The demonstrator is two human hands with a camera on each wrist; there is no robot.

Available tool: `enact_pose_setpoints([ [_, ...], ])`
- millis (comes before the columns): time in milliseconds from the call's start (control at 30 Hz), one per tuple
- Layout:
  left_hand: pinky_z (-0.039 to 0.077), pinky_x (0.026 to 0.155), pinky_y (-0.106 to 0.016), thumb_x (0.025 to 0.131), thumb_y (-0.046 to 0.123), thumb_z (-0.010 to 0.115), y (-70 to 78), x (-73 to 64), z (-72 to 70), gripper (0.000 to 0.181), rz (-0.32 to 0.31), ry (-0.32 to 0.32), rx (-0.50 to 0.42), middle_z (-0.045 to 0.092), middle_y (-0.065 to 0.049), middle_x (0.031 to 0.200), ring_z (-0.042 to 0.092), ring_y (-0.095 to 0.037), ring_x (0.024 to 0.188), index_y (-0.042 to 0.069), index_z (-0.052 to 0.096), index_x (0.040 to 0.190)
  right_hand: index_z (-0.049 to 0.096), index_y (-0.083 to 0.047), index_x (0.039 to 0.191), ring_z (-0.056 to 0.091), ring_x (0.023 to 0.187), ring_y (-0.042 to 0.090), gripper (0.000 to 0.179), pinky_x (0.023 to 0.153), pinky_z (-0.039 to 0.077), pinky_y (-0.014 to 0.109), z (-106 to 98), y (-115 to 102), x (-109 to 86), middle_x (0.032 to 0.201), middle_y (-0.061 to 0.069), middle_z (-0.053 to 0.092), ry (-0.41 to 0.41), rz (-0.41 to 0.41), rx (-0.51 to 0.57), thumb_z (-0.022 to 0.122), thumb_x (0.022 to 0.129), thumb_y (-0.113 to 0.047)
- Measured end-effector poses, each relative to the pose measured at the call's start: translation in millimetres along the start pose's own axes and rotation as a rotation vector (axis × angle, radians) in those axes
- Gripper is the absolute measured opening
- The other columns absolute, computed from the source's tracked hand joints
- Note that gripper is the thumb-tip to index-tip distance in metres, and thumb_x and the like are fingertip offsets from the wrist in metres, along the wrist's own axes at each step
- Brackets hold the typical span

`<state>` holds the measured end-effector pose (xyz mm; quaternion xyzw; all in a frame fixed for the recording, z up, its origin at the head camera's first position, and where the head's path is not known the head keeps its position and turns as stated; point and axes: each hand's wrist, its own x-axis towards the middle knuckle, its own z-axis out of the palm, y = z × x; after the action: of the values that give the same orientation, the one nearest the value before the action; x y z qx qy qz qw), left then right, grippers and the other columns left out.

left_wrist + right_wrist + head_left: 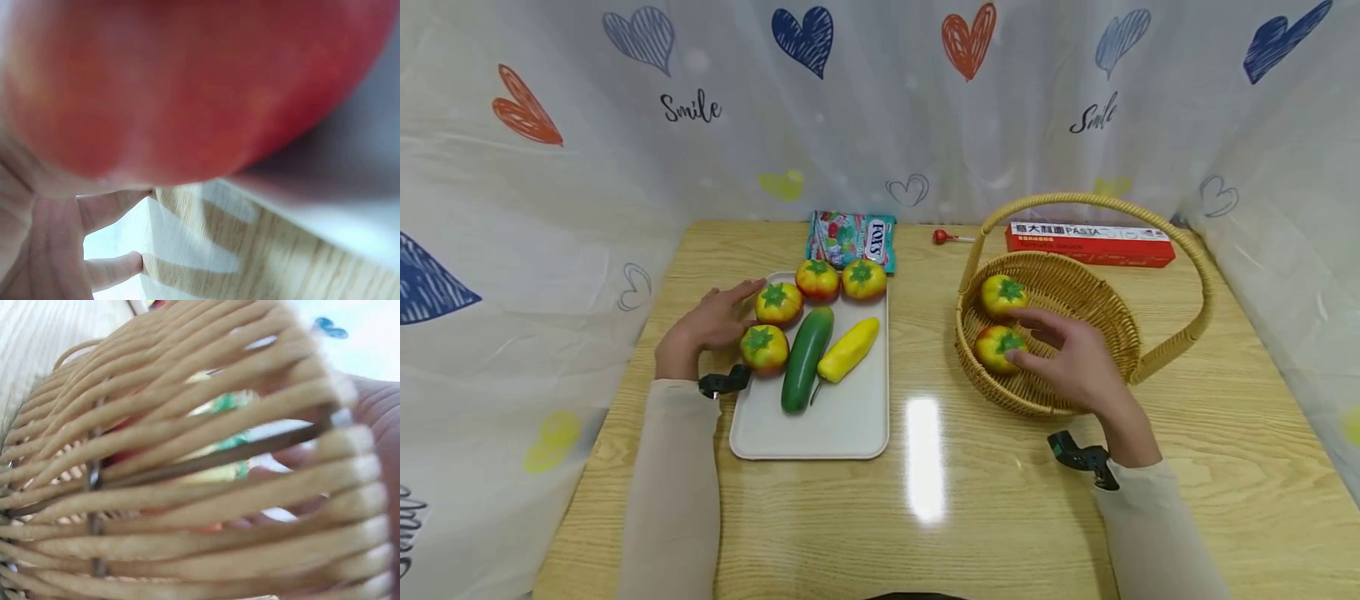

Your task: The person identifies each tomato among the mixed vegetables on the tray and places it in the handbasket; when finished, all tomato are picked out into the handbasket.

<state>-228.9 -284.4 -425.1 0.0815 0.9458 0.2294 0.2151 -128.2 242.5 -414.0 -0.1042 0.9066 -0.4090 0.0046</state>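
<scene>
My left hand [718, 321] lies at the left edge of a white tray [850, 421], fingers spread beside two yellow-red tomatoes; the left wrist view is mostly filled by one tomato [187, 87]. Several tomatoes [764, 348] sit along the tray's left and far sides, around a green cucumber [807, 358] and a yellow pepper [850, 350]. On the right, my right hand [1075, 358] reaches into a wicker basket [1097, 308]. Its loosely bent fingers and thumb are at the nearer tomato [997, 348]; a second tomato [1002, 296] lies behind. Weave partly hides this hand in the right wrist view.
A teal candy bag [850, 239] lies behind the tray. A red lollipop [942, 237] and a red pasta box [1090, 244] lie along the back of the wooden table [820, 525]. The basket's tall handle [1093, 200] arches over it. Patterned curtains enclose the table.
</scene>
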Motion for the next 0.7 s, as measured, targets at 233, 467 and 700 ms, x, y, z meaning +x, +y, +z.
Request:
enact_pose_setpoints([
  [233, 0.004, 0.131, -0.079, 0.109, 0.021, 0.061, -2.5, 1.5, 0.6, 0.074, 0.030, 0.016, 0.005, 0.022, -0.029, 0.179, 0.010, -0.066, 0.162, 0.011, 0.028, 0.174, 0.069, -0.007, 0.147, 0.068, 0.136, 0.040, 0.057, 0.110, 0.053, 0.013, 5.4, -25.8, 1.2, 0.147, 0.014, 0.072, 0.037, -0.138, 0.129, 0.089, 0.094, -0.015],
  [467, 0.002, 0.133, -0.077, 0.109, 0.021, 0.062, -4.2, 1.6, 0.1, 0.074, 0.033, 0.019, -0.006, 0.022, -0.030, 0.178, 0.009, -0.065, 0.163, 0.011, 0.028, 0.174, 0.065, -0.011, 0.152, 0.067, 0.140, 0.034, 0.062, 0.119, 0.055, 0.045, 35.4, -63.9, 26.5, 0.151, 0.010, 0.069, -0.043, -0.202, 0.245, 0.088, 0.095, -0.016],
  [700, -0.002, 0.135, -0.072, 0.110, 0.021, 0.061, -3.8, 2.5, 1.5, 0.073, 0.044, 0.015, -0.006, 0.021, -0.030, 0.179, 0.015, -0.059, 0.164, 0.009, 0.028, 0.174, 0.065, -0.012, 0.153, 0.063, 0.144, 0.027, 0.064, 0.125, 0.049, 0.040, 72.5, -93.0, 61.1, 0.155, 0.008, 0.067, -0.037, -0.238, 0.362, 0.089, 0.094, -0.019],
])
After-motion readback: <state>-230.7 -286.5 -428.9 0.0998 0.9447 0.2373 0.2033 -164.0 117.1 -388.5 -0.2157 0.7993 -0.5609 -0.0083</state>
